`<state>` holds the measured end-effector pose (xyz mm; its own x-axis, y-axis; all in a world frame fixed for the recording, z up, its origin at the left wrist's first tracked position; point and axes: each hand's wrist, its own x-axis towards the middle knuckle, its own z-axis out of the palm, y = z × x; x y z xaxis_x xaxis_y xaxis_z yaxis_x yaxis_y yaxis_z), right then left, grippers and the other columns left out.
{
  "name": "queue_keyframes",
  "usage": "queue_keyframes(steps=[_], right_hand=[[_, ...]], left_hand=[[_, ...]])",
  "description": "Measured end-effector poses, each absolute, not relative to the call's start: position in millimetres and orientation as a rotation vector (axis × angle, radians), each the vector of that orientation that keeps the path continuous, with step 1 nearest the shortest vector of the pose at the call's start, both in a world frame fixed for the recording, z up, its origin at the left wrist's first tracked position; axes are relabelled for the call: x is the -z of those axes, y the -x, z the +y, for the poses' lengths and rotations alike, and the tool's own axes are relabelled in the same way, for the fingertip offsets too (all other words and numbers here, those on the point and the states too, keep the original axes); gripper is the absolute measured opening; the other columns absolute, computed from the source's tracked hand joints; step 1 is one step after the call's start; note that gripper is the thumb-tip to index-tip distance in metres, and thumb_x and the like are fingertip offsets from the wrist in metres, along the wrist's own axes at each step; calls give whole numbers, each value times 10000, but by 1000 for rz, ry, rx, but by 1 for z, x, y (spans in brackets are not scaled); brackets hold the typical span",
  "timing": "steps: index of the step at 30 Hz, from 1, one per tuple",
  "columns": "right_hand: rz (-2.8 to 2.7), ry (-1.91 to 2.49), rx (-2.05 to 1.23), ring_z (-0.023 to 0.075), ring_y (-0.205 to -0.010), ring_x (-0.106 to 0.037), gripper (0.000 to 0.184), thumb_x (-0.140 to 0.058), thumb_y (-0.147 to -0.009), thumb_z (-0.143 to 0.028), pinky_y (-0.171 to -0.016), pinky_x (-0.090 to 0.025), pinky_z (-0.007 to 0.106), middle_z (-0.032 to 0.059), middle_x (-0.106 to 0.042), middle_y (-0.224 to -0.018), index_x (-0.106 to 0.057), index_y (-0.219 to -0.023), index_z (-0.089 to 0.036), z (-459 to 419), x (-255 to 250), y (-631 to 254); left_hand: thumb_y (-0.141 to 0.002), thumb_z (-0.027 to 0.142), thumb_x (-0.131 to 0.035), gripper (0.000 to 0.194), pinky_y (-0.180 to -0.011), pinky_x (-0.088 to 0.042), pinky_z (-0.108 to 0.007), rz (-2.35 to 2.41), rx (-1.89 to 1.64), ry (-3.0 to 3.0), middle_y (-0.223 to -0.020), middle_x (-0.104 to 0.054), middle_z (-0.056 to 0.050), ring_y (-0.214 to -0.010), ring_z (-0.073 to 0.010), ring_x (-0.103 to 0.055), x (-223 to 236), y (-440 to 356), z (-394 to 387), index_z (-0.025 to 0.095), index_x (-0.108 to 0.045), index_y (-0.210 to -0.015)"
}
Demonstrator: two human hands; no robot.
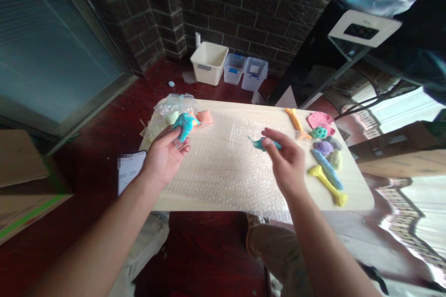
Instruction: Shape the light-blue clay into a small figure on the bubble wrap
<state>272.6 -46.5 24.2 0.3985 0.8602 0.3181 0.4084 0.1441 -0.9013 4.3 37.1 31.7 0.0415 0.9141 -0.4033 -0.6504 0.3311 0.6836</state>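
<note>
Head view: fingers of the left hand point(162, 157) clamp one bulky teal lump point(186, 123), those of the right hand point(287, 155) one smaller, thin-tipped teal piece point(258, 144).

"How many pieces?"
"I count one turquoise lump point(185, 123) in the left hand point(163, 157), one teal lump point(258, 144) in the right hand point(288, 157); right of that, two bone shapes point(328, 184), one blue rod point(327, 169)."
"Beyond both hands?"
"I see one cream basket point(209, 75), two clear boxes point(251, 82)."
</note>
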Motion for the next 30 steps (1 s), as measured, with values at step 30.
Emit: queue_keyframes(steps=[30], right_hand=[[-1169,1049,-1403,179,-834,-733,219,-876,-835,-327,-765,-619,355,54,-805,-945,-819,-1016,-218,-64,-22,-235]], left_hand=[[-824,374,-815,320,-641,-458,-263,827,-495,-1344,-841,-604,9,-736,-141,-567,-15,-40,-22,195,-603,-984]])
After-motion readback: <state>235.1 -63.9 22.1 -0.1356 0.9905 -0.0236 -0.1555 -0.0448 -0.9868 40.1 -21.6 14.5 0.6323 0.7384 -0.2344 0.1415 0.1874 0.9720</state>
